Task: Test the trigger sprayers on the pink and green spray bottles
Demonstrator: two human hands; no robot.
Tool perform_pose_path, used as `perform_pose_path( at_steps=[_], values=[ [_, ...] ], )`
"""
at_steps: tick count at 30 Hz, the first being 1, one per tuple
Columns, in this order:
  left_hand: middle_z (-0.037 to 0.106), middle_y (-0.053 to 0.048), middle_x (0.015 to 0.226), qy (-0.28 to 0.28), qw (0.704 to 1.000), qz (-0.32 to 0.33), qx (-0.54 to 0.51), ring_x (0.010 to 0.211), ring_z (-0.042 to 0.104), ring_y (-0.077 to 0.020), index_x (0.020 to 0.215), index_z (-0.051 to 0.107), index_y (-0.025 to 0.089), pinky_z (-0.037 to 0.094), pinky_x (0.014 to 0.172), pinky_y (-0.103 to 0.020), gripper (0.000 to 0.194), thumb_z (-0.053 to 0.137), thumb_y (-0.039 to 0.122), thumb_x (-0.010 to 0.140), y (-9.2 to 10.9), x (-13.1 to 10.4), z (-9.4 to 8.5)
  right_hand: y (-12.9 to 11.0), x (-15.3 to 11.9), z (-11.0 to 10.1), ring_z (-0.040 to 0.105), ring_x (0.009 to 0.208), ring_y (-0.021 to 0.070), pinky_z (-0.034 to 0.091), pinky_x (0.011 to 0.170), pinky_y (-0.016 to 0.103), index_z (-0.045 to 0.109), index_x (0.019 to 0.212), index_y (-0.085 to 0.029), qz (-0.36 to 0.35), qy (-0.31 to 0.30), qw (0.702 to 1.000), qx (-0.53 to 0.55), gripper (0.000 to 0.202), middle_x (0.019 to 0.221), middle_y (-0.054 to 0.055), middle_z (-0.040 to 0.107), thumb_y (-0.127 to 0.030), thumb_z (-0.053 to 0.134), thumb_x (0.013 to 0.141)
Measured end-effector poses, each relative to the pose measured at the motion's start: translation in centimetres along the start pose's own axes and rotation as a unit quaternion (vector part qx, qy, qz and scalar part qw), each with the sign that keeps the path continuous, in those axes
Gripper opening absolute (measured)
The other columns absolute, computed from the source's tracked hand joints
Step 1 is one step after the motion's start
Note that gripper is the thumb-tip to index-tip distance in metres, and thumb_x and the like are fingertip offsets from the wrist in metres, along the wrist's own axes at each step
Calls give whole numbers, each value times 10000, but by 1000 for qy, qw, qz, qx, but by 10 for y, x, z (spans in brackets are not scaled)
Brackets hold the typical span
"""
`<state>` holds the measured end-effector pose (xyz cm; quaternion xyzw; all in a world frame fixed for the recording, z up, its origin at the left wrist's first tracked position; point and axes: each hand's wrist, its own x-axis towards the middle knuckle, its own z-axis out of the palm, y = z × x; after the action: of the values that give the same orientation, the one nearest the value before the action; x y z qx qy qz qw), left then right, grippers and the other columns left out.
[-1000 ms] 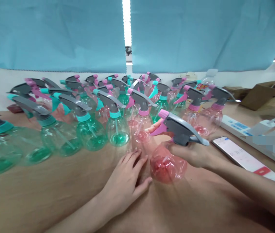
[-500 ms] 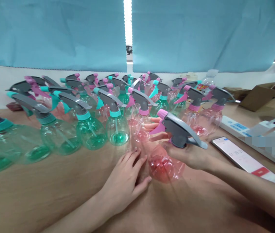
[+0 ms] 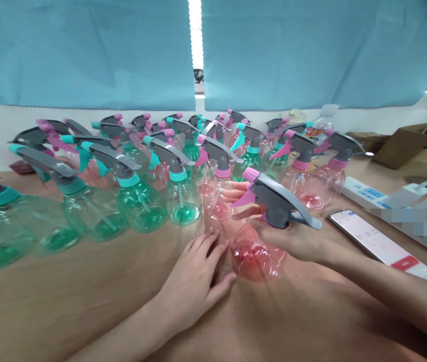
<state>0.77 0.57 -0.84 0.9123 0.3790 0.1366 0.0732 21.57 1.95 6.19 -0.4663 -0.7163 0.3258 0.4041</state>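
Observation:
A pink spray bottle [image 3: 254, 254] with a grey and pink trigger head stands on the table in front of me. My right hand [image 3: 284, 239] is round its neck from the right, below the trigger head. The fingers reach out past the pink trigger on the far side, and the head hides part of the palm. My left hand [image 3: 198, 274] lies palm down on the table, fingers a little spread, just left of the bottle and holding nothing. Close beyond it are a green spray bottle [image 3: 183, 203] and another pink spray bottle [image 3: 221, 196].
Several more green spray bottles [image 3: 140, 208] and pink ones crowd the table's left and back. On the right lie a phone [image 3: 382, 246] and a white power strip [image 3: 362, 193]. Behind them are a cardboard box [image 3: 400, 148] and a blue curtain [image 3: 85, 55].
The view has shifted very slightly. Both hands and the pink spray bottle keep their places.

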Motion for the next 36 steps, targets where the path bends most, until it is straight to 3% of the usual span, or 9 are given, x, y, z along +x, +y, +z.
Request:
perform_pose_path(
  at_steps=[4, 15, 27, 36],
  values=[
    [494, -196, 1387, -1, 1000, -1, -4, 1298, 434, -355, 1303, 530, 124, 387, 1039, -533, 469, 584, 379, 913, 1, 0, -1, -1, 0, 0, 564, 687, 240, 493, 608, 395, 534, 671, -249, -3, 3, 1000, 0, 45, 511, -35, 316, -223, 498, 678],
    [493, -191, 1389, -3, 1000, 1, 0, 1295, 434, -352, 1309, 515, 137, 389, 1030, -546, 463, 567, 382, 919, 1, -1, 0, 4, -2, -1, 586, 698, 211, 501, 602, 341, 582, 713, -242, -21, 9, 1000, -2, 67, 532, -24, 455, -185, 551, 730],
    [501, -175, 1387, 5, 1000, 1, -2, 1294, 440, -345, 1304, 516, 163, 396, 1026, -534, 452, 567, 389, 915, 0, -1, 0, 8, -1, 1, 453, 598, 128, 406, 530, 275, 430, 637, -224, 6, -4, 1000, 20, 117, 654, -19, 453, -180, 513, 707],
    [492, -184, 1392, -2, 1000, 2, 3, 1297, 435, -347, 1309, 517, 142, 391, 1037, -536, 464, 569, 388, 919, 1, -1, 0, 1, -2, -1, 515, 575, 158, 422, 511, 292, 521, 707, -226, -5, -1, 1000, -30, 59, 635, -5, 526, -181, 494, 681]
  ],
)
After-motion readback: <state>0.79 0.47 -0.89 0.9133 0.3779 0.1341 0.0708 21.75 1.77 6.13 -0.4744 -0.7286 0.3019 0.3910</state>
